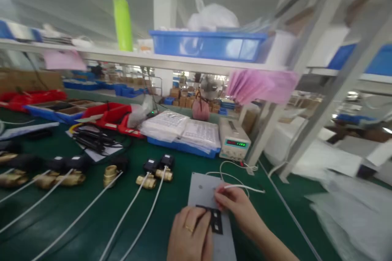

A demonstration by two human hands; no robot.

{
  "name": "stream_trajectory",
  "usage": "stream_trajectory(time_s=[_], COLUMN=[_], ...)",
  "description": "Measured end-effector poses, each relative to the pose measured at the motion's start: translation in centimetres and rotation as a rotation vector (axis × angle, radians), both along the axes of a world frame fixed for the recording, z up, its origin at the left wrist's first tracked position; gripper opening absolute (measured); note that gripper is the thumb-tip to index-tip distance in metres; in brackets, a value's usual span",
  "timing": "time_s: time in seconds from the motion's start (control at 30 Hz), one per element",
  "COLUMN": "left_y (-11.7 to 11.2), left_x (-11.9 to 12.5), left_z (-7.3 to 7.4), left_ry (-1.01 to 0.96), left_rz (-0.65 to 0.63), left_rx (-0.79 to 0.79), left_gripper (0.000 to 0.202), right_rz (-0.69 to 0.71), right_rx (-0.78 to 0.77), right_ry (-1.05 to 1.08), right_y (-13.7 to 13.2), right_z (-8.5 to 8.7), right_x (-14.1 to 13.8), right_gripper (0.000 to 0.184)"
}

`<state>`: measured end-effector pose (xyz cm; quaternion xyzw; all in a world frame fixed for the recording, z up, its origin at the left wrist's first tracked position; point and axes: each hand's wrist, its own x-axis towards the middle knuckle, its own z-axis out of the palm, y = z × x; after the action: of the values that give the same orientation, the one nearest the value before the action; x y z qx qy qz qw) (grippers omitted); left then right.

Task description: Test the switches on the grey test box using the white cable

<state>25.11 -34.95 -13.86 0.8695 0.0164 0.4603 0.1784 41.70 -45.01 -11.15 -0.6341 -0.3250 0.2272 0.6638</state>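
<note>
The black connector block point(216, 221) lies on a grey plate point(202, 189) at the near edge of the green bench mat point(171, 159), directly between the two hands. The left hand point(190, 232), with a ring on one finger, rests on the plate with fingers curled down and their tips against the left side of the block, pinning it rather than gripping it. The right hand point(237, 206) has thumb and fingers pressed together just above the block, pinching the end of a thin white wire point(245, 187) that loops back across the mat toward the bench power supply point(234, 142).

To do this well, it seems wise to keep the block pinned flat so it cannot skate on the smooth plate, and to hold the wire close to its tip so the end stays stiff and goes in straight. The loose loop behind wants slack, so it does not tug sideways.

Further left, brass valves point(153, 177) with black coil heads and white leads lie in a row, well apart from the hands. The picture is blurred, so the block's openings cannot be made out.
</note>
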Motion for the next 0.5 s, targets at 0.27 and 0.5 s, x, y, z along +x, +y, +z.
stream_trajectory(time_s=[0.27, 0.5], left_y=[0.9, 0.1], left_x=[0.2, 0.3], left_z=[1.2, 1.1], left_ry=[0.073, 0.084], left_rz=[-0.055, -0.033], left_rx=[0.211, 0.158], left_gripper=[0.030, 0.030], right_rz=[0.139, 0.131], right_rx=[0.086, 0.140], right_ry=[0.035, -0.055], right_y=[0.1, 0.0], right_z=[-0.5, -0.4], right_x=[0.7, 0.4], right_gripper=[0.059, 0.028])
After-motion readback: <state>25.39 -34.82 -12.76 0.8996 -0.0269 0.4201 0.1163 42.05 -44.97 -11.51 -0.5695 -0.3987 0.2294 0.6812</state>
